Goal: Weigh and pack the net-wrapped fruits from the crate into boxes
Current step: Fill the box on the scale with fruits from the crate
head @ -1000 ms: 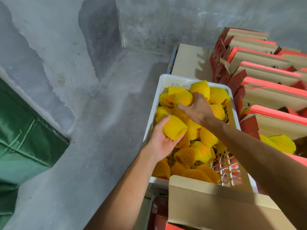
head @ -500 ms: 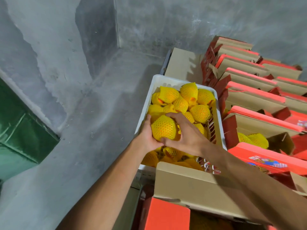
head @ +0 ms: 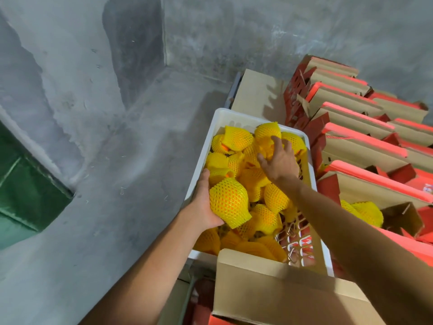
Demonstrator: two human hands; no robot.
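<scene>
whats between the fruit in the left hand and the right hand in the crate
In the head view, more net-wrapped fruits piled in the white crate lie between the held fruit and the right hand.

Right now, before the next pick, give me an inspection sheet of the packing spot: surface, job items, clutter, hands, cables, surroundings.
Surface: grey concrete floor, dusty, with scattered bits of straw.
Job's things: white crate piled with yellow net-wrapped fruits; open box at right with netted fruits inside; brown carton flap in the foreground.
Clutter: rows of folded red-and-brown boxes packed beside the crate.
Hands: left hand holds one net-wrapped fruit at the crate's left edge; right hand reaches onto fruits at the far end, fingers curled on netting.
Cables: nothing seen.
Surroundings: concrete wall; green tarp at left.
</scene>
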